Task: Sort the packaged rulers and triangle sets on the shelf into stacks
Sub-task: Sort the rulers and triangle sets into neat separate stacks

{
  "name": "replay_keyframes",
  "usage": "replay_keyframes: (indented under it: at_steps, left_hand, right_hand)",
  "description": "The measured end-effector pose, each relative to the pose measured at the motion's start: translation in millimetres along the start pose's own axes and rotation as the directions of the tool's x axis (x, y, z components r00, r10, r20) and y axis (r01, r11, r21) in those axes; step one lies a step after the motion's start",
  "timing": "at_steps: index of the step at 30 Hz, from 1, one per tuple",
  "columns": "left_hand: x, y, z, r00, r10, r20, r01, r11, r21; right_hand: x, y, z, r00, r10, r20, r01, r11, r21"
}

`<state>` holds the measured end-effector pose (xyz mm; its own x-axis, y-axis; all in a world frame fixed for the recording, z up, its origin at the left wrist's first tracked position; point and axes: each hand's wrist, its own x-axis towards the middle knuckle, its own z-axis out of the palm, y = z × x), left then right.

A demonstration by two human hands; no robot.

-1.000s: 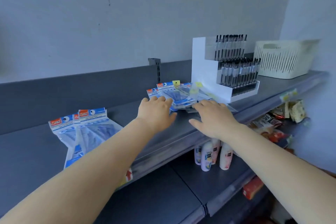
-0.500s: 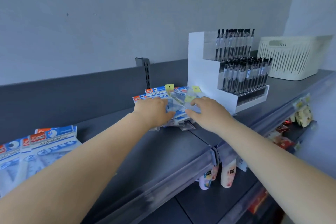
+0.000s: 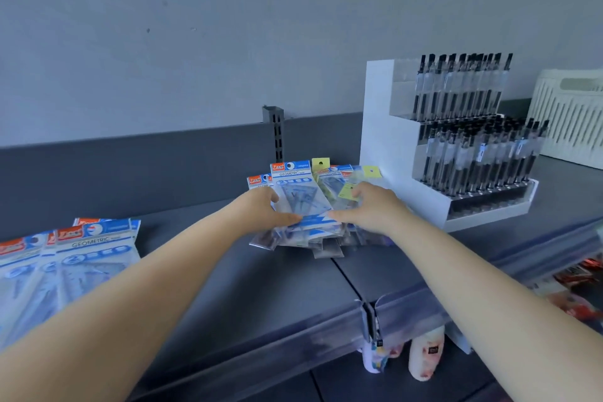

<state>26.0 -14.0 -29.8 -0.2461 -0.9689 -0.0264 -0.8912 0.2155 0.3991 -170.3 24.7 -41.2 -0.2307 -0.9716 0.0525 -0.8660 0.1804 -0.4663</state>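
A loose pile of packaged geometric sets lies on the grey shelf beside the pen display. On top is a clear pack with a blue and red header. My left hand grips that pack's left edge, thumb on top. My right hand holds its lower right corner, fingers resting on packs with yellow tags. A second group of blue-headed geometric packs lies flat at the far left, partly behind my left forearm.
A white tiered display full of black pens stands right of the pile. A cream slatted basket sits at the far right. A slotted upright rises at the back panel. Bottles and red packets fill the lower shelf.
Both hands have closed onto the top pack of the right pile and raised its header end. The view has moved closer, and the left group of packs sits nearer the frame's edge.
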Motion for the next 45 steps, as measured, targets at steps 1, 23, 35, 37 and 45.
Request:
replay_keyframes:
  at_steps: [1,23,35,37,45]
  left_hand:
    - [0,0,1,1.0,-0.021,0.006,0.021,1.0,-0.024]
    - [4,-3,10,0.993,-0.009,-0.114,-0.028,0.948,-0.316]
    - [12,-9,7,0.957,-0.104,-0.27,-0.075,0.813,-0.578]
    - [9,-8,3,0.942,-0.132,-0.309,-0.099,0.769,-0.632]
    - [-20,-7,-30,0.966,-0.147,-0.212,-0.129,0.436,-0.891]
  right_hand:
    - [2,3,1,1.0,-0.018,0.002,0.018,1.0,0.013]
    - [29,24,-8,1.0,0.012,-0.026,-0.001,0.925,0.381]
    - [32,32,-3,0.951,0.064,-0.304,0.115,0.836,0.537]
    - [28,30,-5,0.927,0.062,-0.371,0.138,0.862,0.488]
    - [0,4,-19,0.902,0.027,-0.431,0.269,0.747,0.608]
